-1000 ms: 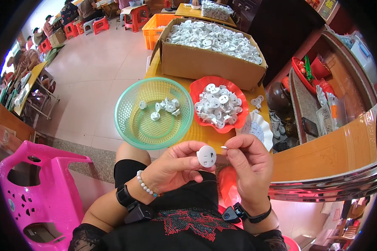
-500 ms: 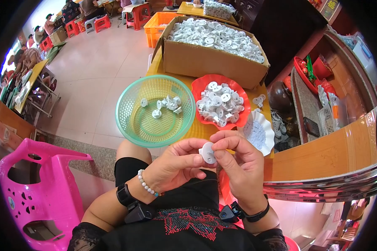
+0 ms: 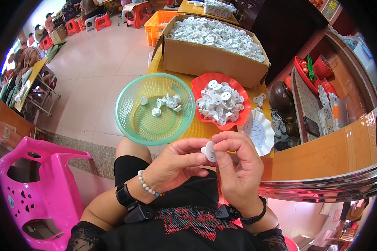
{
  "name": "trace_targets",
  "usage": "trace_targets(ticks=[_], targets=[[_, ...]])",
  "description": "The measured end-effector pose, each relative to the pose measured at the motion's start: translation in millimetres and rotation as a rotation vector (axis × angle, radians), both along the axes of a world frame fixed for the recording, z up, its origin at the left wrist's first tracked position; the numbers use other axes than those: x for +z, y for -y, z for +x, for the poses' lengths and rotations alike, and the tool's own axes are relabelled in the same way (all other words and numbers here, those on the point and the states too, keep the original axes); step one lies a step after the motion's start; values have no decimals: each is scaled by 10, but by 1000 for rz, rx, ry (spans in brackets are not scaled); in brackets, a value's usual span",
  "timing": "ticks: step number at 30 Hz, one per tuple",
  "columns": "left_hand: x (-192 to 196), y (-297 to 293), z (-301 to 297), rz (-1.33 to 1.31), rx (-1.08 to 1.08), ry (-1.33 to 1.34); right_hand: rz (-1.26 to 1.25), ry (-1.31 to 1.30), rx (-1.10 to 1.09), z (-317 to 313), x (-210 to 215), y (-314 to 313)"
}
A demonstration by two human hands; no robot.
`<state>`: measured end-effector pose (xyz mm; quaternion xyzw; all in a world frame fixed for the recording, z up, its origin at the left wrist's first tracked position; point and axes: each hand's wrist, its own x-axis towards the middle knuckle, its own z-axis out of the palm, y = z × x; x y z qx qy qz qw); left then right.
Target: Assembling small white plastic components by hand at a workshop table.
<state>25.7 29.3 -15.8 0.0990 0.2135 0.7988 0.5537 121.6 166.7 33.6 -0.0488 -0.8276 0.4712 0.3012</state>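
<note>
Between thumb and fingers, my left hand (image 3: 182, 158) grips a small white plastic part (image 3: 210, 152) with a round, flat disc face. My right hand (image 3: 241, 167) is pinched against that face from the other side; whatever its fingertips hold there is hidden. Beyond my hands, a green mesh basket (image 3: 125, 97) contains several similar white parts. To its right, a red scalloped bowl (image 3: 199, 85) is heaped with more of them. A white fluted dish (image 3: 269, 126) of tiny pale pieces lies close to my right hand.
A cardboard box (image 3: 209, 60) full of white parts stands behind the bowls on the yellow table (image 3: 155, 69). An orange crate (image 3: 151, 31) is behind it. A pink plastic chair (image 3: 58, 184) stands at my left. Other people sit at tables in the far left.
The disc has turned more edge-on and shifted slightly right. My right fingers have tilted with it, while both hands stay at the same part.
</note>
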Motion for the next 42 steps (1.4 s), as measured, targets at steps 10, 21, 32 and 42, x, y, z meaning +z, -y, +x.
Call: trace_targets(ticks=[10,21,32,42], targets=[[-17,-13,0,-63,31,-26,62,46,44,0,15,-85],[-25,-14,4,-54,5,-26,187,71,75,-16,57,-113],[-72,-42,13,-102,-12,-57,362,80,104,-17,75,-142],[-48,-23,-27,-63,-10,-4,360,33,120,7,81,-147]])
